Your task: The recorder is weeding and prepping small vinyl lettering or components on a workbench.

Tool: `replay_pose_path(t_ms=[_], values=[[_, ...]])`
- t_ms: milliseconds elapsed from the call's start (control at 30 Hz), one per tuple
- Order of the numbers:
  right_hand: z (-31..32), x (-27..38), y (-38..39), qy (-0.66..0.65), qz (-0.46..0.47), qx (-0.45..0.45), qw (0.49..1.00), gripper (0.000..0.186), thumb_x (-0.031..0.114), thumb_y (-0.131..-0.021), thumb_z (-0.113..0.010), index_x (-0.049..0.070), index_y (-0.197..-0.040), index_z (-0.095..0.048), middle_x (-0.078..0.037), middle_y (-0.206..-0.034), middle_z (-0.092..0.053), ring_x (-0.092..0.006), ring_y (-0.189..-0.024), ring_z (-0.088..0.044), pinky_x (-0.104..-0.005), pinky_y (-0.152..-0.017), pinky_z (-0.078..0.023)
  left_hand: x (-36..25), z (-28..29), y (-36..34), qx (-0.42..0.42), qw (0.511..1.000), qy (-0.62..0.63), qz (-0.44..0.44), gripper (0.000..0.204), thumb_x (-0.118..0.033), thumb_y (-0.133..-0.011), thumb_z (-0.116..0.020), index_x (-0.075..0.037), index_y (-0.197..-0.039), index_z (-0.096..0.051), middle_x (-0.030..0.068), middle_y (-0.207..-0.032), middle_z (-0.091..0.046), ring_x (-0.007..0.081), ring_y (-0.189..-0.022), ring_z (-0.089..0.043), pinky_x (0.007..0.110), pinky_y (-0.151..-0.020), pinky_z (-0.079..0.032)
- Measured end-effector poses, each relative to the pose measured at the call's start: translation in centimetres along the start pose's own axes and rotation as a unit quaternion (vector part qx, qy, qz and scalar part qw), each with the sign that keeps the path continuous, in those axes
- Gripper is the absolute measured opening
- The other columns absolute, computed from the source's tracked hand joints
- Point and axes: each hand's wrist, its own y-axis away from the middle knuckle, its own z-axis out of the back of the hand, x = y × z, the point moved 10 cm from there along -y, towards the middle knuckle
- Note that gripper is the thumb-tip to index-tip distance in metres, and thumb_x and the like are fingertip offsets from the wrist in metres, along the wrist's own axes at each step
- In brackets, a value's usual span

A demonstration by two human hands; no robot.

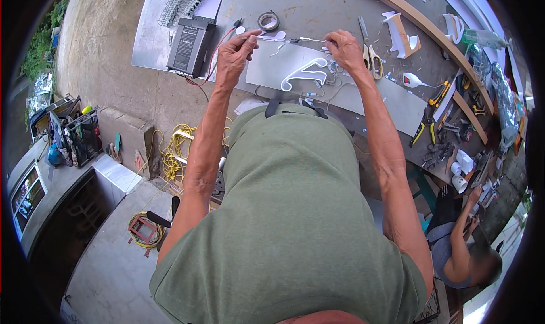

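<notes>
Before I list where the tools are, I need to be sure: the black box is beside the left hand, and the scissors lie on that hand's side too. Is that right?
Not quite: the scissors lie beside the right hand, as the head view shows. The black box is indeed beside the left hand.
</notes>
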Motion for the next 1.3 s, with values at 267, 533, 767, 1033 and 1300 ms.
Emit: replay_pose_path(t_ms=[267, 533, 767, 1033, 1300], values=[[3.4, -1.1, 0.1, -0.248, -0.073, -0.031, 0.965, 0.023, 0.022, -0.093, -0.072, 0.005, -0.108, -0.076, -0.003, -0.089, -0.073, -0.0122, -0.076, -0.062, -0.0285, -0.070, -0.050, -3.9, 2.2, -1.9, -0.064, 0.995, -0.002, -0.072, 0.028, -0.025, -0.099, -0.066, -0.006, -0.117, -0.074, 0.0079, -0.098, -0.075, 0.0120, -0.087, -0.069, 0.025, -0.072, -0.057], [5.9, -0.6, 0.7, -0.395, -0.112, 0.000, 0.912, 0.022, 0.020, -0.096, -0.068, 0.004, -0.109, -0.075, -0.001, -0.085, -0.069, -0.0079, -0.077, -0.059, -0.0241, -0.071, -0.050, -7.2, 2.1, -2.2, -0.029, 0.992, 0.098, -0.075, 0.029, -0.018, -0.101, -0.062, 0.006, -0.118, -0.068, 0.0170, -0.101, -0.074, 0.0216, -0.086, -0.074, 0.031, -0.076, -0.061], [7.1, 0.0, 1.5, -0.489, -0.064, 0.005, 0.870, 0.020, 0.010, -0.098, -0.065, 0.004, -0.115, -0.073, -0.002, -0.090, -0.071, -0.0072, -0.080, -0.062, -0.0223, -0.074, -0.052, -8.6, 1.5, -1.3, -0.015, 0.986, 0.152, -0.074, 0.031, -0.015, -0.101, -0.061, 0.009, -0.120, -0.065, 0.0193, -0.101, -0.073, 0.0227, -0.084, -0.073, 0.031, -0.076, -0.061], [6.4, -0.5, 3.9, -0.508, -0.100, 0.005, 0.856, 0.023, 0.008, -0.096, -0.066, 0.002, -0.118, -0.071, -0.003, -0.098, -0.072, -0.0085, -0.087, -0.064, -0.0222, -0.078, -0.054, -7.6, 0.9, -0.2, -0.012, 0.984, 0.161, -0.069, 0.029, -0.012, -0.101, -0.060, 0.009, -0.121, -0.064, 0.0179, -0.097, -0.073, 0.0193, -0.080, -0.071, 0.029, -0.074, -0.059], [2.0, -0.2, 9.0, -0.530, -0.169, 0.046, 0.830, 0.024, 0.005, -0.094, -0.067, -0.001, -0.117, -0.070, -0.002, -0.091, -0.070, -0.0057, -0.075, -0.060, -0.0213, -0.066, -0.048, -0.2, 1.3, 1.4, -0.073, 0.982, 0.173, 0.035, 0.032, -0.016, -0.098, -0.067, 0.006, -0.119, -0.061, 0.0144, -0.089, -0.073, 0.0156, -0.069, -0.068, 0.026, -0.066, -0.055]])
